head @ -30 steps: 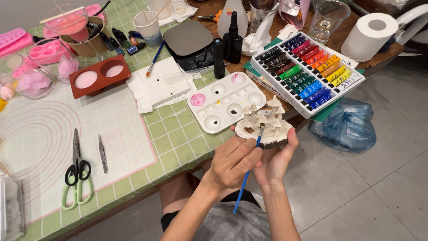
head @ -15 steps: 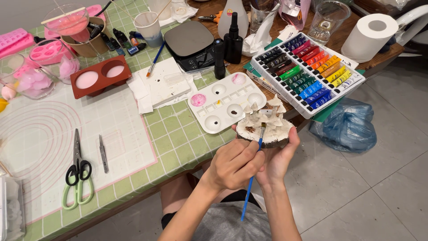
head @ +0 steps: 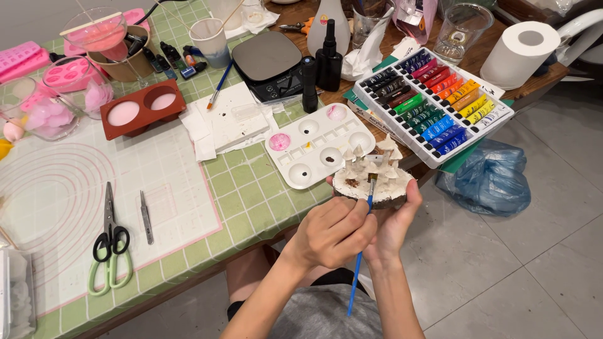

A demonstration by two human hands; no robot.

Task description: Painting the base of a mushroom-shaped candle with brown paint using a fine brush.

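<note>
Pointing up-screen, the paintbrush [head: 361, 248] tips toward the white model [head: 372, 179].

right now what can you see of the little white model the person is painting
The white model is a round, plaster-like disc with small pointed, tree-like shapes standing on top and a darker brown underside edge. A few brown spots mark its top. It is held roughly level past the table edge, just in front of the white paint palette. The right hand cradles it from below; the left hand holds a blue-handled brush whose tip touches its top.
</note>
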